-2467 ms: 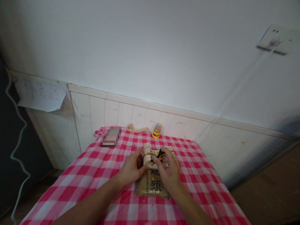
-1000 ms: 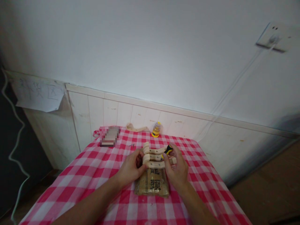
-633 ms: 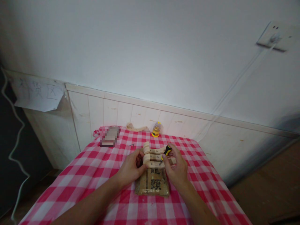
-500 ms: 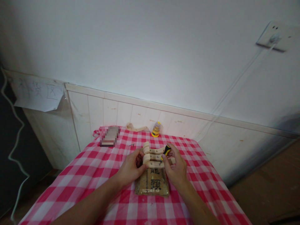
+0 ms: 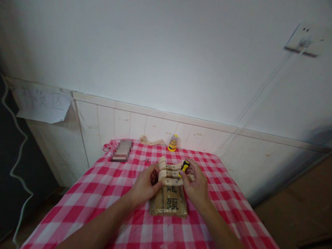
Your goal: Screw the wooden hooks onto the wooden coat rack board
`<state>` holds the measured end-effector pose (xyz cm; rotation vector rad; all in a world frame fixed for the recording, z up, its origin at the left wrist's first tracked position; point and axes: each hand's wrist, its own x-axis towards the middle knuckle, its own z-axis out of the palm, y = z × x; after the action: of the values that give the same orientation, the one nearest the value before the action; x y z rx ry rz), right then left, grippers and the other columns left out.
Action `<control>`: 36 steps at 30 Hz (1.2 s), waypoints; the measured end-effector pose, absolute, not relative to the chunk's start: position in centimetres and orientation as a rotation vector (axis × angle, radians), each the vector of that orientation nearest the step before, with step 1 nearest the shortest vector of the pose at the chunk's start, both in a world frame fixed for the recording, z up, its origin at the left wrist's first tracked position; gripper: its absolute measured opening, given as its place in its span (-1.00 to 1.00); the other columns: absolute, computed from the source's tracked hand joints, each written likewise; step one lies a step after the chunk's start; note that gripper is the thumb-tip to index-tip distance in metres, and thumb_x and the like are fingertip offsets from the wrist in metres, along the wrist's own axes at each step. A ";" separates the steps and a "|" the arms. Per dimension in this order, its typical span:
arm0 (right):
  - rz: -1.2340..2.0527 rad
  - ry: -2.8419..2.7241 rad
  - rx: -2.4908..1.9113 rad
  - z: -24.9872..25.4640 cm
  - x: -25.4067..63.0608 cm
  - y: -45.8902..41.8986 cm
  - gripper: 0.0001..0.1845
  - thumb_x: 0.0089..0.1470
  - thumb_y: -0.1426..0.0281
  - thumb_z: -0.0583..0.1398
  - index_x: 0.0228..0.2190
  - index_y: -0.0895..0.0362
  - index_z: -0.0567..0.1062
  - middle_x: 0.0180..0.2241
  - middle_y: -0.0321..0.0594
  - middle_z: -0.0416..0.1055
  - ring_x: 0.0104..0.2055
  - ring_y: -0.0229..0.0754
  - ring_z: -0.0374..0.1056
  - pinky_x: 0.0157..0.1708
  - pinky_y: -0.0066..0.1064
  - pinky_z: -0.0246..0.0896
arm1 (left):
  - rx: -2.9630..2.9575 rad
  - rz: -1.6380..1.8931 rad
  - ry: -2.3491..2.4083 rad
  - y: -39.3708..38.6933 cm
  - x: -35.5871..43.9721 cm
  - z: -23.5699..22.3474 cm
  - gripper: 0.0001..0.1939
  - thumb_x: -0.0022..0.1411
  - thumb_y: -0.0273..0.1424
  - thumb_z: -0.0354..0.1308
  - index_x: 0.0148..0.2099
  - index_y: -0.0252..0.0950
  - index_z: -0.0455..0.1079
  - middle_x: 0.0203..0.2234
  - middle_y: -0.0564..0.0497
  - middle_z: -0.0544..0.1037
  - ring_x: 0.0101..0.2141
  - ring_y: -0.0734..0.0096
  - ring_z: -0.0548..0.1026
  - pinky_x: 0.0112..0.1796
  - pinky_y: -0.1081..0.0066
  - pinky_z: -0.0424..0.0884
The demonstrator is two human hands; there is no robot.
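A pale wooden rack of curved slats (image 5: 171, 181) with small screws along them rests on a brown packet (image 5: 172, 204) printed with dark characters. Around the rack's left end, the fingers of my left hand (image 5: 145, 181) are closed, partly hidden behind the wood. My right hand (image 5: 196, 180) grips a small yellow-and-black screwdriver (image 5: 185, 166) between thumb and fingers. The screwdriver is tilted, its tip down at the right-hand screw of the nearest slat. Whether the tip sits in the screw head is too small to tell.
A red-and-white checked cloth (image 5: 124, 214) covers the table. At its far side stand a clear bottle with a yellow base (image 5: 173, 143), a loose curved wooden piece (image 5: 151, 142) and a blurred-out flat object (image 5: 121, 150). Small metal bits (image 5: 146, 160) lie behind my left hand.
The screwdriver and the fingers of my right hand have shifted slightly, with more of the yellow handle showing. My left hand and the rack stay in place.
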<state>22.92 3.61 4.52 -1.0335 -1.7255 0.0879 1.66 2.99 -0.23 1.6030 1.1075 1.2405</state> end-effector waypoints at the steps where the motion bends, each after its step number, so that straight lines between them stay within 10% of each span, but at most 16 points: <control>1: 0.082 -1.722 -1.035 4.6 22.9 3.6 -0.58 0.18 0.40 0.25 0.09 0.05 0.50 -0.13 -0.11 0.64 -0.24 -0.06 0.60 -0.20 -0.21 0.60 | 1.604 1.241 1.110 3.0 1.7 -0.3 -0.72 0.13 -0.28 0.33 -0.25 -0.22 0.28 -0.53 0.18 0.38 -0.55 0.49 0.31 -0.52 0.49 0.15; 36: 0.022 -1.752 -0.938 4.1 22.9 3.7 -0.58 0.25 0.46 0.21 0.12 0.04 0.46 -0.01 -0.06 0.61 -0.04 -0.01 0.60 -0.06 -0.14 0.59 | 1.608 1.235 1.121 3.0 1.7 -0.1 -0.71 0.11 -0.30 0.34 -0.23 -0.23 0.28 -0.53 0.19 0.35 -0.55 0.51 0.28 -0.54 0.50 0.13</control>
<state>22.93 3.67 4.12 -0.9378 -1.7522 0.0219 1.67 3.03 -0.13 1.6082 1.1208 1.2355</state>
